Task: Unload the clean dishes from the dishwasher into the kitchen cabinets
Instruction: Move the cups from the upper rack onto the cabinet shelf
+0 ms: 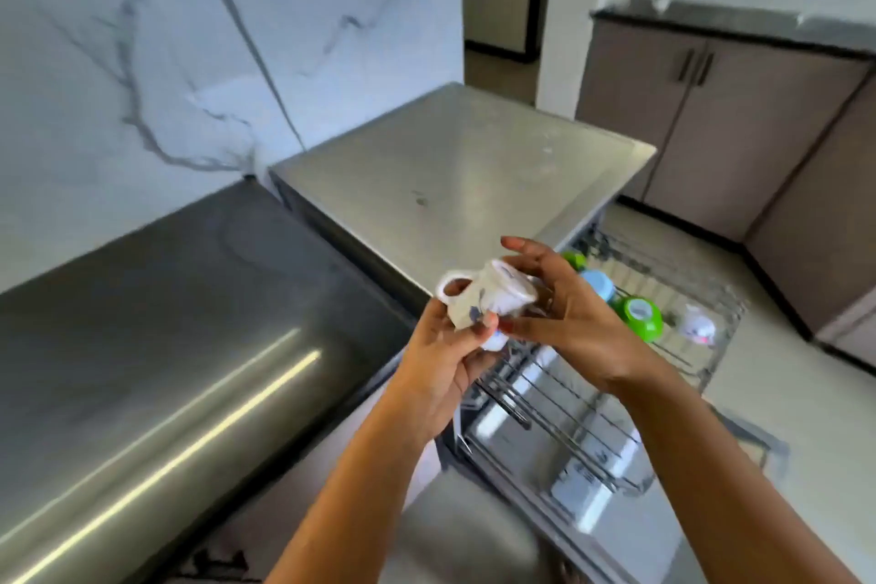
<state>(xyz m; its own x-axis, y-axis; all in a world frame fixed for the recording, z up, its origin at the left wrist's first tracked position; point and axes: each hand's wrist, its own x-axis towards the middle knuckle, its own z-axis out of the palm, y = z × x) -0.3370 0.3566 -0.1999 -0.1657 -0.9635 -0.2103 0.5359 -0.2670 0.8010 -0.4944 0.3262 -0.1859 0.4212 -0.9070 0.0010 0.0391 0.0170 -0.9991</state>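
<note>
A small white mug [479, 299] with blue markings and a looped handle lies tilted on its side between both hands, above the front edge of the steel counter. My left hand [438, 375] grips its lower body from below. My right hand [564, 318] pinches it from the right, with the upper fingers spread. Right of the hands, the pulled-out wire dishwasher rack [711, 337] holds a green bowl [637, 318], a blue cup [598, 284], another green piece [574, 259] and a small white cup [697, 326]. White dishes [588, 488] sit in the lower rack.
A steel dishwasher top [464, 166] lies ahead, a dark glossy counter [166, 322] to the left, a marble wall [189, 38] behind. Grey-brown base cabinets [711, 119] with dark handles line the far right. Pale floor [806, 417] spreads beyond the rack.
</note>
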